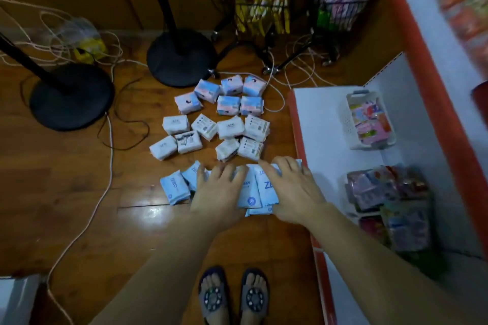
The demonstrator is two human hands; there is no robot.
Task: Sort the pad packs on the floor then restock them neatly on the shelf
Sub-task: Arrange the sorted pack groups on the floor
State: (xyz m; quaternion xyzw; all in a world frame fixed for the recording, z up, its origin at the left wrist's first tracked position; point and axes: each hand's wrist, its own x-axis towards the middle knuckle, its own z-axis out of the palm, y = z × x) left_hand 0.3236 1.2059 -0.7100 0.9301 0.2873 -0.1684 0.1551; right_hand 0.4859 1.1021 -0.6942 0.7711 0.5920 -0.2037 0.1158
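Observation:
Pad packs lie in three groups on the wooden floor. Several pink-and-blue packs [229,95] are farthest, several white packs [229,128] sit in the middle, and a row of light blue packs [174,187] is nearest. My left hand [216,194] lies on the blue row left of centre, fingers spread over the packs. My right hand [291,190] covers the row's right end, fingers curving over the far edge of a blue pack [266,187]. The white bottom shelf [322,124] with a red front edge is immediately to the right.
On the shelf stand a white basket [369,121] of pink packs and wrapped bundles [390,206]. Two black round stand bases [71,97] [182,60], loose cables [111,145] and two wire carts [261,16] crowd the far floor. My sandalled feet [233,295] are below.

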